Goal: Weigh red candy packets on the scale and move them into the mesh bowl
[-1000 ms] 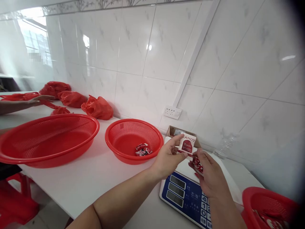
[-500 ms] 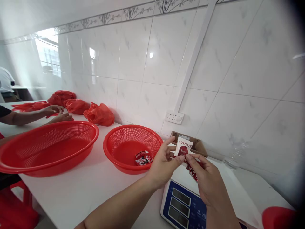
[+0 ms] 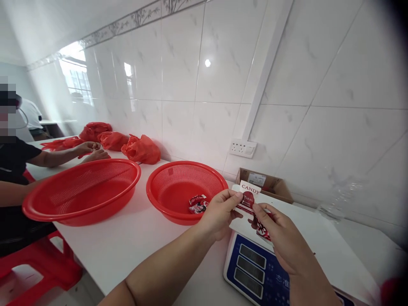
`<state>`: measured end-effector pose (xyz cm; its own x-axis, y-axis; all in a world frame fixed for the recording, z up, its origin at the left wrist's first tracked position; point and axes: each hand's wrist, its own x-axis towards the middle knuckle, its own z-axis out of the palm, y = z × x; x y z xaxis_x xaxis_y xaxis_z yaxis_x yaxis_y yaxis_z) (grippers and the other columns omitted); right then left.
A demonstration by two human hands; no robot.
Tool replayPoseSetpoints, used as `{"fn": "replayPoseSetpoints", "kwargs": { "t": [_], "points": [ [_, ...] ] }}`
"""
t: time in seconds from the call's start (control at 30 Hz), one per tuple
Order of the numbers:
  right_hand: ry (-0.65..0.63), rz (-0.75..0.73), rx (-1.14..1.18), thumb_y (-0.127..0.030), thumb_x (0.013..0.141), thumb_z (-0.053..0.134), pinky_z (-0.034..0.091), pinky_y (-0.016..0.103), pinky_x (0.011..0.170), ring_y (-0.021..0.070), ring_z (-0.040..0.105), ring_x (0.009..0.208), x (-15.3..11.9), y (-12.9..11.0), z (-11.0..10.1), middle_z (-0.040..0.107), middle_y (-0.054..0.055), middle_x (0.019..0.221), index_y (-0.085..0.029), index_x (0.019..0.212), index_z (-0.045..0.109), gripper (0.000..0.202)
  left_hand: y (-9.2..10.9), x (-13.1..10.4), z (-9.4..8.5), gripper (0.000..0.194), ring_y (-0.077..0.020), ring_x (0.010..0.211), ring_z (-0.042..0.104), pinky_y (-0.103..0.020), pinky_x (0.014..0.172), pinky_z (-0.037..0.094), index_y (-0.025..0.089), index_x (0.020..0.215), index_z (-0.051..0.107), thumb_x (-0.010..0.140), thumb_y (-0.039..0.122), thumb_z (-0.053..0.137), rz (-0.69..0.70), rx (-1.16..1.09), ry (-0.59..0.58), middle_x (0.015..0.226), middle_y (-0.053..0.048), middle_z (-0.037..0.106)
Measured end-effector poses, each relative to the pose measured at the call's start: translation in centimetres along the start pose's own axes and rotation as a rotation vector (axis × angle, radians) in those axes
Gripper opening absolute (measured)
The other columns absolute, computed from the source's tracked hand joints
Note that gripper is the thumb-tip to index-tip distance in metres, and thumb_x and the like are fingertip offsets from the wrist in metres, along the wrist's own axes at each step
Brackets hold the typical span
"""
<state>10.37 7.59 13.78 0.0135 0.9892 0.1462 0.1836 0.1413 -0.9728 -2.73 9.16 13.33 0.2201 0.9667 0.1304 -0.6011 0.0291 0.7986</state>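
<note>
A white and dark red candy packet [image 3: 249, 190], with "CANDY" printed along its top, is pinched between my two hands above the scale. My left hand [image 3: 219, 212] grips its left edge with thumb and fingers. Thumb and fingers of my right hand [image 3: 279, 236] hold its lower right side. A second red, black and white wrapper [image 3: 263, 230] shows under my right fingers, partly hidden by them. Just left of my hands stands a round red basket [image 3: 186, 219] with a few candy packets [image 3: 198, 204] inside. Beneath my hands is a blue and white weighing scale [image 3: 250, 265].
A larger red basket [image 3: 83, 219] stands left on the white table [image 3: 153, 255]. Red plastic bags [image 3: 142, 148] lie along the wall, near a co-worker's hands [image 3: 92, 153]. Behind the scale are a cardboard box [image 3: 280, 189] and clear plastic [image 3: 338, 199]. A red stool [image 3: 60, 263] is below left.
My left fingers have closed from a looser, spread hold into a pinch on the candy packet's left edge. The view has turned slightly, shifting everything right.
</note>
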Motion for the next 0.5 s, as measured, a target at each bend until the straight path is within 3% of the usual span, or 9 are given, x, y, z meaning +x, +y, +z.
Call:
{"fn": "replayPoseSetpoints", "kwargs": {
  "t": [0.5],
  "points": [
    [0.046,-0.021,-0.093,-0.063,0.066,0.060,0.033,0.021,0.045,0.0110,0.042,0.053,0.19,0.94,-0.45,0.050,-0.002,0.055,-0.020,0.072,0.059,0.044,-0.59,-0.05,-0.11,0.037,-0.0069,0.061,0.050,-0.020,0.058,0.034,0.015,0.072,0.052,0.061,0.043,0.075,-0.033,-0.017,0.016,0.070,0.002,0.057]
  ]
}}
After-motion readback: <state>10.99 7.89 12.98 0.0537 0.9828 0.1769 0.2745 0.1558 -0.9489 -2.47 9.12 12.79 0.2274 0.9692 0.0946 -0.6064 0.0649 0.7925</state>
